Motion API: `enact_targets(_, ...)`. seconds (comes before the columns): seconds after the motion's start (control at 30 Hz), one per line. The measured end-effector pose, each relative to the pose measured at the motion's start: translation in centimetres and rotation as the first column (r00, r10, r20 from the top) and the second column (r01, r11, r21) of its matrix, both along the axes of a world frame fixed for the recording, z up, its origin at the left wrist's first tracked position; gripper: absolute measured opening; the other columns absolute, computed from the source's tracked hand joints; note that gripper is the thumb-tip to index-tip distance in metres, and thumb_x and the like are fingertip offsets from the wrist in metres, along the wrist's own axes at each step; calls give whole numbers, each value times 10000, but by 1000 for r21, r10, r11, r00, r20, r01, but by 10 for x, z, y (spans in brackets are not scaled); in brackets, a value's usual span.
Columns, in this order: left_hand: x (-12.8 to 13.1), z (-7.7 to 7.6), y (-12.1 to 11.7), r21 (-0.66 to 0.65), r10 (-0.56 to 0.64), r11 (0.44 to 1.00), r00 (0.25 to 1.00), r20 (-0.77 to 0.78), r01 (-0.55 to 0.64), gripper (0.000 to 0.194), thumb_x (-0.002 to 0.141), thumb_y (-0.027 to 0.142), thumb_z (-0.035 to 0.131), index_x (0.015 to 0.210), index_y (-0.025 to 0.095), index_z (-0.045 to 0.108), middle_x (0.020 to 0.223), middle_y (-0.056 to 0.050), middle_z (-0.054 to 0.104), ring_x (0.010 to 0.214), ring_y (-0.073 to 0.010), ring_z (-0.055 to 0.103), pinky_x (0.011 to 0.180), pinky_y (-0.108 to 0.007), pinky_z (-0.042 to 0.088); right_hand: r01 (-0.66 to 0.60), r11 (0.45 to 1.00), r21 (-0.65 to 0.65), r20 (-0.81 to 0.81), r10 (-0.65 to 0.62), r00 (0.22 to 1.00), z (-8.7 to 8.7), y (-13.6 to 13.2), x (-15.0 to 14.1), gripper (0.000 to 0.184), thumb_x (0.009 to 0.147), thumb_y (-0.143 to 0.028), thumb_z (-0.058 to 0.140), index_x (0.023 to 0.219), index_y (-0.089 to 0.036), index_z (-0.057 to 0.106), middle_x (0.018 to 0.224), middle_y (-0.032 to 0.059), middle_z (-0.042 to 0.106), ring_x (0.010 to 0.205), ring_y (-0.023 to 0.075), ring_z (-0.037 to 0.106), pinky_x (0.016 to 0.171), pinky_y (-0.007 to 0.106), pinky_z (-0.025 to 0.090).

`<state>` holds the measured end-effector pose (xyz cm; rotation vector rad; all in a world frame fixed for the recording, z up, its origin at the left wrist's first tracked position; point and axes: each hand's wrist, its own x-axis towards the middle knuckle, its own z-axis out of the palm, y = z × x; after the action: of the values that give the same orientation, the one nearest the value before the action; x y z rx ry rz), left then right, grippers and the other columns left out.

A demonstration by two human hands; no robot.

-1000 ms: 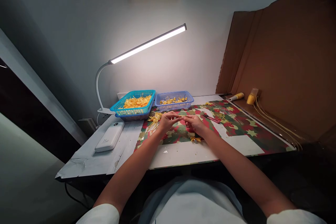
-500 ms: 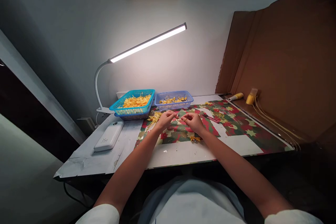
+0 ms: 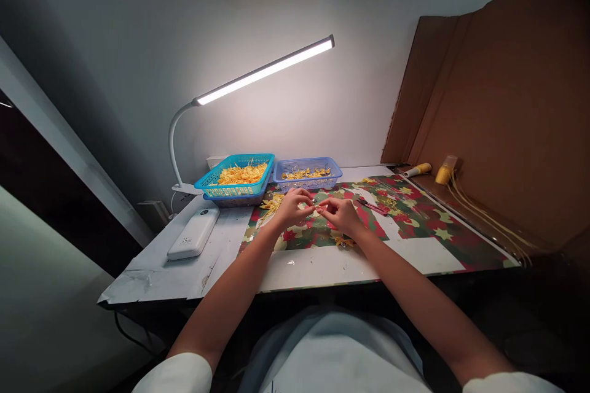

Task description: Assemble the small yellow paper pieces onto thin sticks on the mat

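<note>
My left hand (image 3: 294, 207) and my right hand (image 3: 340, 214) meet above the red and green patterned mat (image 3: 415, 221) near the table's far side. Both hands have their fingers pinched together on a small thin yellow piece (image 3: 318, 208) held between them; it is too small to make out in detail. A small yellow bow-like piece (image 3: 343, 242) lies on the mat just below my right wrist. A bundle of yellow strands (image 3: 271, 204) lies on the mat left of my left hand.
A blue basket (image 3: 236, 178) heaped with yellow pieces and a purple basket (image 3: 306, 174) stand at the back. A white lamp (image 3: 258, 77) arches overhead. A white power bank (image 3: 192, 233) lies at left. Cardboard (image 3: 502, 98) walls the right, with yellow spools (image 3: 443, 172) and red scissors (image 3: 372, 206).
My hands were slightly apart half a second ago and have come back together on the small yellow piece. The view has shifted a little.
</note>
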<state>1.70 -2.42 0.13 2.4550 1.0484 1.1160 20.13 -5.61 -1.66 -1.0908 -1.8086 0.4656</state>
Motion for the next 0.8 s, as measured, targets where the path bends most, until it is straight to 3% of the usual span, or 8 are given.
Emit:
enact_targets(0.47, 1, -4, 0, 155, 24, 988, 998, -60, -14, 102, 732, 214, 633, 643, 217, 684, 854, -30, 656, 866, -187, 535, 844, -353, 395, 54, 997, 46, 69, -57, 996, 3, -3, 0, 135, 768, -236, 542, 724, -211, 668, 515, -19, 538, 480, 120, 430, 532, 260, 303)
enact_targets(0.7, 1, -1, -4, 401, 175, 908, 980, -95, -124, 101, 766, 240, 623, 692, 239, 691, 919, -42, 646, 923, -210, 521, 852, -366, 387, 73, 995, 68, 161, -83, 983, 5, -1, 5, 171, 793, -268, 548, 902, -220, 670, 621, 1, 597, 557, 141, 502, 564, 262, 335)
enact_targets(0.8, 3, -1, -7, 455, 259, 869, 962, -88, -193, 124, 791, 247, 604, 708, 247, 696, 965, -54, 649, 999, -235, 511, 876, -386, 362, 125, 986, 110, 84, -134, 987, 7, -1, 7, 198, 829, -286, 503, 905, -212, 670, 687, 27, 625, 623, 159, 532, 610, 277, 375)
